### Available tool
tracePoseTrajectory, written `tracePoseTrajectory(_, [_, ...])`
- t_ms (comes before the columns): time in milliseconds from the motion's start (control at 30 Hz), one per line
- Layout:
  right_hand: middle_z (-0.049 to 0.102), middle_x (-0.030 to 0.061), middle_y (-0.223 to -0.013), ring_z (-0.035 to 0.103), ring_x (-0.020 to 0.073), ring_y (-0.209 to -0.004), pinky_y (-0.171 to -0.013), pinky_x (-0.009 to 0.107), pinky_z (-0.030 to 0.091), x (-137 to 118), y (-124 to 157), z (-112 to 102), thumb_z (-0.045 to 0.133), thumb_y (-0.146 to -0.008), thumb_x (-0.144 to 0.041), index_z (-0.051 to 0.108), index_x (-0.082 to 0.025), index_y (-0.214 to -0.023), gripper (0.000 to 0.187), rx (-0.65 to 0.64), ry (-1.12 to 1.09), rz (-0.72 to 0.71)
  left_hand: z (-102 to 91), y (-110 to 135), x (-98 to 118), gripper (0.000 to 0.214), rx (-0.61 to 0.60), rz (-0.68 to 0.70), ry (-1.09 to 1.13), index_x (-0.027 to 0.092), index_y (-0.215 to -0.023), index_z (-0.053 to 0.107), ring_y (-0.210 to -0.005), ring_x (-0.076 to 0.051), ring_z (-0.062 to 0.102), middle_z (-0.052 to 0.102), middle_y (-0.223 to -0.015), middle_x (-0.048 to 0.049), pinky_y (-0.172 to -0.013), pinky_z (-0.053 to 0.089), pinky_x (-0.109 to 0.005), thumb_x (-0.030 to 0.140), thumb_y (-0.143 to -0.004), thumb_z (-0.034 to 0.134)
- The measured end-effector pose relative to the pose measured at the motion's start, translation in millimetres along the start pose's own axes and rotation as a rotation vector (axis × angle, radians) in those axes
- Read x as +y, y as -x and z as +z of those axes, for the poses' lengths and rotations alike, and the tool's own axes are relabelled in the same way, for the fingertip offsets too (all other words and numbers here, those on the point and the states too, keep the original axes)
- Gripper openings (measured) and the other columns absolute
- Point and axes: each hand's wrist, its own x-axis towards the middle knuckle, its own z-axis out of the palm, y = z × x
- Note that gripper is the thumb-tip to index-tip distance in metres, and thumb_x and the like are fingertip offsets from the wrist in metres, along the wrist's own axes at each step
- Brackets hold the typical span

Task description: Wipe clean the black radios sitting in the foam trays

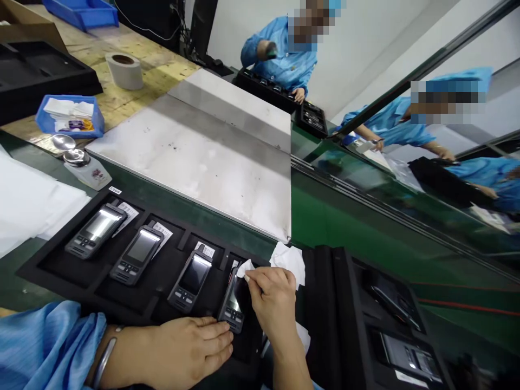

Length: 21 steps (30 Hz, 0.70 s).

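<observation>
My right hand (274,298) pinches a white wipe (245,268) against the top of the screen of a rugged keypad phone (233,306) with a stubby antenna. That phone lies in the rightmost recess of a black foam tray (95,290). My left hand (190,346) lies flat with its fingers stretched out, the fingertips at the phone's lower left edge. Three more such phones lie face up in the tray to the left: the far-left phone (96,230), another phone (137,254) and the nearest phone (190,279). White barcode labels stick out behind them.
Crumpled white wipes (289,262) lie beyond my right hand. A second black tray (345,303) with phones stands at right. At left are a metal-topped bottle (87,168), a blue bin (99,116), a label roll (125,70) and white sheets (36,200). Co-workers (284,54) sit across the green belt.
</observation>
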Motion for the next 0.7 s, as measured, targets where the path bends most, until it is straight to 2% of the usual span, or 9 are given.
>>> tracePoseTrajectory(100, [0.067,-0.0007,-0.077,0.055,0.0166,-0.079,-0.093,0.042,0.028,-15.0,-19.9,9.5,0.056,-0.088,-0.011,0.070,-0.023,-0.079,0.020,-0.067,0.005,-0.040,-3.5,-1.6,-1.4,0.059,-0.028,-0.015,0.022,0.012,-0.136,0.056,-0.133,-0.020,0.048,0.052,-0.144,-0.0079,-0.104,0.049,-0.028,0.042,-0.085,0.055])
tracePoseTrajectory(167, [0.067,-0.0005,-0.078,0.056,0.0169,-0.079,-0.093,0.043,0.029,-15.7,-28.2,13.1,0.057,-0.088,-0.012,0.071,-0.023,-0.079,0.019,-0.051,-0.010,-0.035,-4.1,-2.2,-2.0,0.057,-0.039,-0.016,0.017,0.012,-0.137,0.055,-0.132,-0.020,0.049,0.053,-0.143,-0.0077,-0.104,0.049,-0.028,0.040,-0.088,0.052])
tracePoseTrajectory(233, [0.069,0.0004,-0.082,0.058,0.0172,-0.081,-0.090,0.040,0.033,-5.4,-27.0,11.4,0.058,-0.091,-0.020,0.072,-0.023,-0.083,0.016,0.060,-0.064,0.038,-4.2,-2.4,-2.5,0.052,-0.029,-0.004,-0.007,0.013,-0.136,0.056,-0.132,-0.018,0.049,0.054,-0.142,-0.0064,-0.104,0.048,-0.028,0.037,-0.092,0.045])
tracePoseTrajectory(333, [0.070,0.0020,-0.084,0.062,0.0179,-0.081,-0.084,0.036,0.041,19.3,-7.8,1.5,0.063,-0.090,-0.033,0.073,-0.021,-0.086,0.015,0.260,-0.153,0.229,-3.5,-2.4,-2.6,0.048,-0.018,0.009,-0.034,0.018,-0.134,0.059,-0.133,-0.017,0.048,0.054,-0.142,-0.0036,-0.106,0.047,-0.026,0.034,-0.093,0.040])
tracePoseTrajectory(400, [0.070,0.0019,-0.082,0.063,0.0183,-0.080,-0.082,0.035,0.043,29.1,7.3,-4.7,0.066,-0.089,-0.036,0.073,-0.021,-0.084,0.017,0.291,-0.186,0.308,-3.3,-2.3,-2.0,0.049,-0.027,0.007,-0.025,0.018,-0.134,0.059,-0.134,-0.018,0.047,0.053,-0.143,-0.0036,-0.107,0.047,-0.027,0.036,-0.091,0.043])
tracePoseTrajectory(467, [0.070,0.0017,-0.082,0.063,0.0185,-0.080,-0.082,0.035,0.044,27.7,15.5,-7.1,0.066,-0.088,-0.036,0.073,-0.022,-0.084,0.017,0.252,-0.192,0.303,-4.4,-2.5,-1.5,0.050,-0.046,0.003,-0.013,0.016,-0.135,0.058,-0.133,-0.019,0.048,0.054,-0.142,-0.0043,-0.108,0.046,-0.028,0.036,-0.091,0.045])
tracePoseTrajectory(567, [0.070,0.0014,-0.083,0.063,0.0182,-0.080,-0.082,0.035,0.043,12.8,11.9,-5.8,0.063,-0.090,-0.036,0.074,-0.023,-0.085,0.018,0.198,-0.155,0.210,-9.2,-3.3,-2.0,0.048,-0.068,0.001,-0.022,0.016,-0.135,0.057,-0.132,-0.017,0.048,0.054,-0.142,-0.0029,-0.107,0.047,-0.027,0.033,-0.095,0.039])
tracePoseTrajectory(633, [0.070,0.0014,-0.082,0.063,0.0182,-0.079,-0.082,0.035,0.043,6.4,6.9,-6.8,0.061,-0.091,-0.036,0.074,-0.023,-0.086,0.019,0.210,-0.120,0.158,-11.7,-3.5,-3.2,0.045,-0.064,-0.002,-0.037,0.018,-0.134,0.059,-0.131,-0.015,0.049,0.055,-0.142,-0.0014,-0.106,0.047,-0.025,0.029,-0.097,0.035])
tracePoseTrajectory(700, [0.071,0.0027,-0.083,0.064,0.0195,-0.079,-0.083,0.036,0.044,8.9,8.7,-12.1,0.060,-0.091,-0.037,0.073,-0.022,-0.086,0.020,0.255,-0.075,0.170,-10.6,-2.6,-4.3,0.044,-0.021,-0.001,-0.011,0.019,-0.131,0.061,-0.128,-0.015,0.052,0.056,-0.140,-0.0021,-0.104,0.047,-0.025,0.029,-0.097,0.035])
